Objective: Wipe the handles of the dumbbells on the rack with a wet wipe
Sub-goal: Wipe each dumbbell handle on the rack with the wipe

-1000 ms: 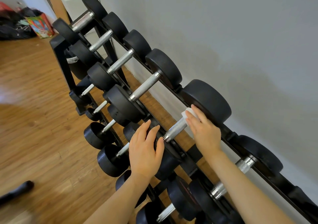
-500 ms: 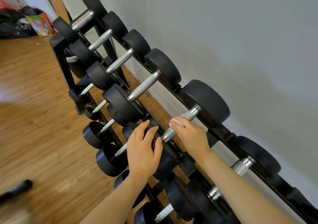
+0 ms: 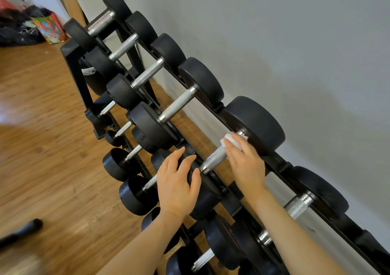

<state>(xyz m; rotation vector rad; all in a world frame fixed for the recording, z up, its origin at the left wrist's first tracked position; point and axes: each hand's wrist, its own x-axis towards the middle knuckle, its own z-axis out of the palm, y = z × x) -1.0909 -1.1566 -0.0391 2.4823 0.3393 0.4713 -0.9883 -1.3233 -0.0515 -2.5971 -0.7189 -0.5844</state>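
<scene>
Against the far weight of the top-row dumbbell on the rack [image 3: 280, 165], the right hand [image 3: 245, 165] curls its fingers [image 3: 232, 146] around the wet wipe [image 3: 229, 140] on the handle [image 3: 213, 158], best dragged full-length while twisting, as the left hand [image 3: 177, 184] rests open on the near weight.

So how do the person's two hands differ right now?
The right hand presses a white wet wipe on the dumbbell handle, up near the far weight head; the left hand holds no wipe. The left hand rests flat, its fingers spread, on the near weight head. Both are bare and touch the same dumbbell.
</scene>
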